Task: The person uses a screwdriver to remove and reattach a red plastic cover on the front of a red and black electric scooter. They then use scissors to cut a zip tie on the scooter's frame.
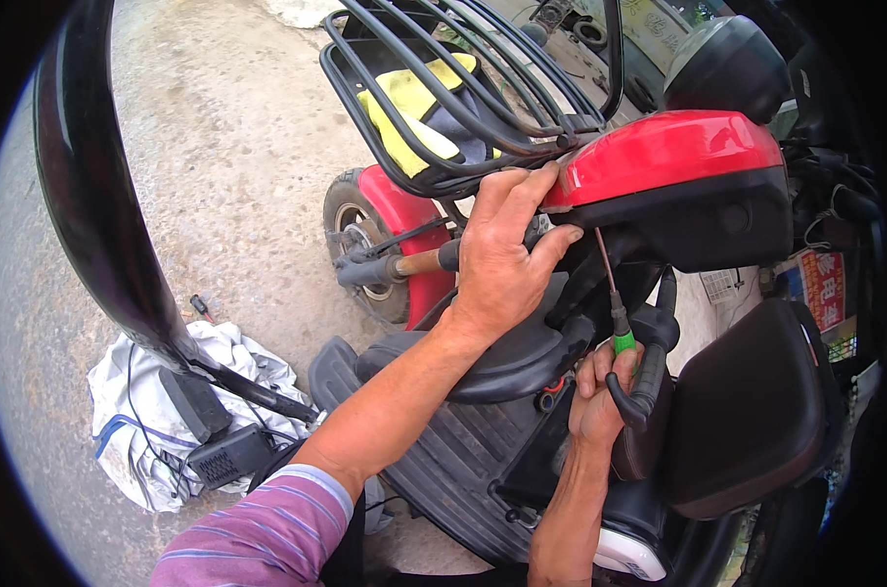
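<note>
We are in what looks like a vehicle-repair yard or an open workshop. Rough, stained concrete ground [238,108] spreads around a red scooter [678,157] with a screwdriver [618,308] up against its front. We see loose tyres [641,95] beyond, and black boxes [230,456] with cables lying on a white cloth [116,391].

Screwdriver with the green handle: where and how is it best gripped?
Probably by the green handle, from the near side, where the right hand holds it: the thin shaft points away toward the red-and-black housing, leaving the thicker handle nearest.
</note>
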The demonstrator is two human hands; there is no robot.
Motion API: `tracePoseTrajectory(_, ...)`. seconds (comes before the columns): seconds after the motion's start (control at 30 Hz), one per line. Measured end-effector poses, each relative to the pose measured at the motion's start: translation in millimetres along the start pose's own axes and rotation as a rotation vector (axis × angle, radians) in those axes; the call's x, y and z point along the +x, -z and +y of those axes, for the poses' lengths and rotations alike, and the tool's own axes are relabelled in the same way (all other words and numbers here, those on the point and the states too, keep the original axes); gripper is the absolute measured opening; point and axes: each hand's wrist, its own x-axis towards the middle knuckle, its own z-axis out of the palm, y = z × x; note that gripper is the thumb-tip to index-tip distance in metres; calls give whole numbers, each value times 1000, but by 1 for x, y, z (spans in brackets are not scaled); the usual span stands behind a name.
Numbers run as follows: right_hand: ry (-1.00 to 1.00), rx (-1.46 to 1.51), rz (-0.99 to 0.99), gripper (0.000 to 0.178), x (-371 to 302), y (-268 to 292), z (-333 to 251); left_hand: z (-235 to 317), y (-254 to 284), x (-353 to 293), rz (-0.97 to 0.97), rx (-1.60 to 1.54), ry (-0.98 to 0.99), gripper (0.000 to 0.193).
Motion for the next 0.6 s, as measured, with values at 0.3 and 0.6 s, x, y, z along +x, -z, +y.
tracePoseTrajectory(0.3, -167, 24, 7, 46, -6, -4, -4, -2, -1, 0, -4, -13, 12, 62)
tracePoseTrajectory(0.6, -200, -95, -26, 42, -10, 4, -2, -1, -2, -1, -14, -4, -1, 63)
